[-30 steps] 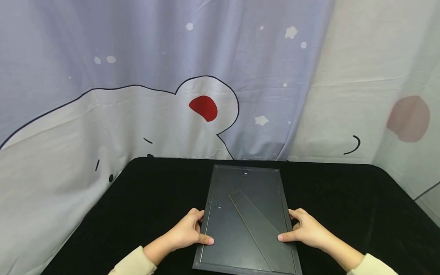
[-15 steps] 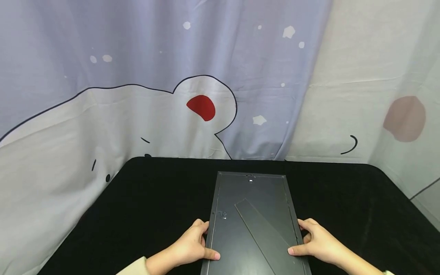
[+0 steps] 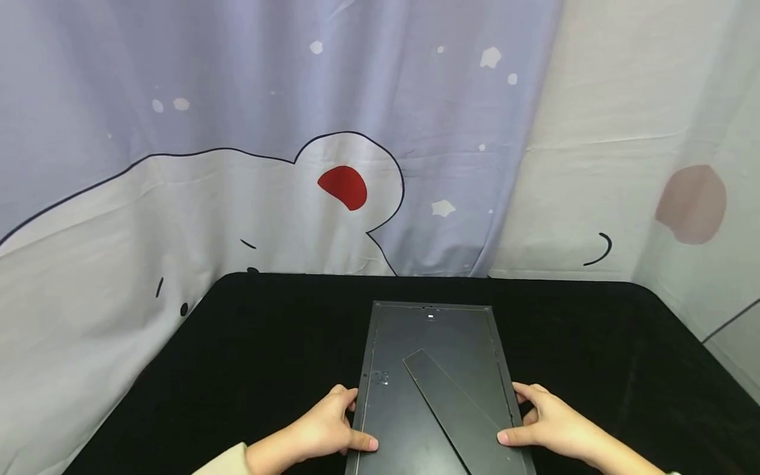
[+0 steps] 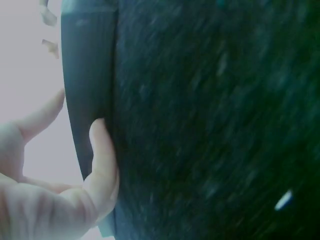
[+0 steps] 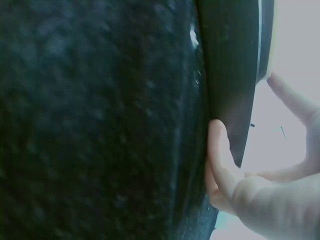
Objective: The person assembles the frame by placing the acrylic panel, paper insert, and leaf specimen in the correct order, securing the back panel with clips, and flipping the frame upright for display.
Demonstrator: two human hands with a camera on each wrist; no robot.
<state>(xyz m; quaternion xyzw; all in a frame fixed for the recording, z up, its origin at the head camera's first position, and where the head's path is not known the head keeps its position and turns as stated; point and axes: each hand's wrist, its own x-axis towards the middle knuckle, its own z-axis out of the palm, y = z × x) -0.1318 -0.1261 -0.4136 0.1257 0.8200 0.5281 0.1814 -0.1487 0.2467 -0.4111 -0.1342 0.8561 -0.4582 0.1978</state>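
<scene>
Over the table (image 3: 285,336), a picture frame (image 3: 441,394), back showing, points lengthwise toward the far edge — left hand (image 3: 332,424) and right hand (image 3: 545,421) equally close, gripping its opposite long sides.

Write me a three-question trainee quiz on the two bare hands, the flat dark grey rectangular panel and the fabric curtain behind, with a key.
1. True or false: the left hand and right hand grip opposite long edges of the flat dark grey rectangular panel.

2. In the head view, the long narrow dark grey strip on the panel slants downward toward:
A) the left
B) the right
C) neither; it is level

3. Fill in: the solid patch within the pale fabric curtain's black-outlined bump is ____.

Key: 1 true; 2 B; 3 red.
</scene>
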